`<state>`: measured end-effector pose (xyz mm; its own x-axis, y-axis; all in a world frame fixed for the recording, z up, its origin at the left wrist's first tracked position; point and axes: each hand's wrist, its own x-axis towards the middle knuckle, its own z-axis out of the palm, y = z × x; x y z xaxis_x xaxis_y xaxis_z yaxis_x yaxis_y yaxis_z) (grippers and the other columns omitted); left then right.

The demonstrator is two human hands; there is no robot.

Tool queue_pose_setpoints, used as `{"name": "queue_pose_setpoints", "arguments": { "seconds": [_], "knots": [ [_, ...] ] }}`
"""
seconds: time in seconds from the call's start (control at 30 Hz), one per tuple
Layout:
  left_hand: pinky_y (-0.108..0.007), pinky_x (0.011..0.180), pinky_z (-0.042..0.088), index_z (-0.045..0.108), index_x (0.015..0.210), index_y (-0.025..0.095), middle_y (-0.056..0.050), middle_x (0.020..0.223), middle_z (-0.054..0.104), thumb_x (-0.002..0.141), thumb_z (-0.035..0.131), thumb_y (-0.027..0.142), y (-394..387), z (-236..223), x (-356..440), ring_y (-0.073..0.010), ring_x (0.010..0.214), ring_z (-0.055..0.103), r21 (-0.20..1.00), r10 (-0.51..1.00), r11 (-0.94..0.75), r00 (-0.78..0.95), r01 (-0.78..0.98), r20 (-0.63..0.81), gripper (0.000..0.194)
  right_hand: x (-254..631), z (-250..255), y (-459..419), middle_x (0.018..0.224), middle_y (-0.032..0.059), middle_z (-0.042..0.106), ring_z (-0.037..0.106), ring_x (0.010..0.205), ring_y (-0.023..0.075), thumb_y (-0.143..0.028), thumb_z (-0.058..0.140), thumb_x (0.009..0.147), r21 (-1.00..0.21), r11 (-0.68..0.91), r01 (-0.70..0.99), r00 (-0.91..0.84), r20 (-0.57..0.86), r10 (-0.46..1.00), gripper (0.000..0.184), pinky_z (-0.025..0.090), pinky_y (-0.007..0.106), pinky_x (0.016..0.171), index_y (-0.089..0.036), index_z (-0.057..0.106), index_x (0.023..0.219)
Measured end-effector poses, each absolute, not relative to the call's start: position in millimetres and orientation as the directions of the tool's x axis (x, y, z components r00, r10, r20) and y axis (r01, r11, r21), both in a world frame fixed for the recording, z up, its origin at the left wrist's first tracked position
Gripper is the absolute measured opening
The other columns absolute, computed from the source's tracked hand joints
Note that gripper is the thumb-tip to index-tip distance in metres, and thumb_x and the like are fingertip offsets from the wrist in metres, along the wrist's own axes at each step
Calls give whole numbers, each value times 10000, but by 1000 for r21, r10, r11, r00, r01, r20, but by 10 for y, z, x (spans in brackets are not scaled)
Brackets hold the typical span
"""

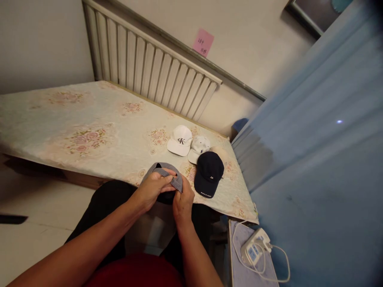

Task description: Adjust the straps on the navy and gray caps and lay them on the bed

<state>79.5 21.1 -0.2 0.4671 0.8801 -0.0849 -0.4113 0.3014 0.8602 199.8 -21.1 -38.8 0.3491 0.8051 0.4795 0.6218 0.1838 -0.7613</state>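
Observation:
A grey baseball cap (155, 167) is held in front of me at the near edge of the covered table, its back strap and opening turned toward me. My left hand (154, 187) pinches the strap, thumb on top. My right hand (183, 201) grips the cap's right edge near the strap end. Beyond lie a white cap with black letters (180, 139) and a smaller white cap (200, 147). A dark navy cap (209, 171) rests to the right, in front of a beige cap (220, 152) that is mostly hidden.
A floral cloth (128, 131) covers the table. Behind it stands a white slatted radiator (149, 59). Blue curtain (314, 159) hangs at the right. A white power strip (255, 247) with cables sits on a low stand (239, 275).

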Motion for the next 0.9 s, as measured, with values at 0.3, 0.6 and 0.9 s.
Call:
{"name": "queue_pose_setpoints", "arguments": {
  "seconds": [0.3, 0.6, 0.9],
  "knots": [
    [-322, 817, 526, 610, 931, 156, -20, 822, 680, 677, 725, 242, 228, 23, 776, -167, 827, 664, 882, 883, 299, 455, -363, -112, 292, 1997, -359, -281, 1200, 110, 653, 608, 1123, 217, -111, 439, 797, -726, 179, 664, 308, 484, 819, 471, 471, 359, 979, -165, 564, 1248],
    [-256, 671, 495, 619, 906, 162, 14, 779, 648, 673, 713, 239, 248, -4, 732, -123, 685, 613, 917, 921, 223, 379, -330, -87, 263, 1950, -246, -387, 1087, 117, 643, 598, 1027, 222, -155, 561, 810, -639, 241, 730, 297, 615, 731, 342, 495, 384, 914, -168, 597, 1149],
    [-261, 655, 430, 643, 903, 176, 25, 681, 627, 700, 701, 227, 270, -72, 687, -128, 628, 570, 944, 889, 155, 457, -291, -5, 217, 1897, -110, -397, 780, 22, 611, 545, 720, 156, -186, 588, 799, -786, 215, 579, 367, 487, 793, 84, 452, 286, 691, -193, 658, 844]
  ]
}}
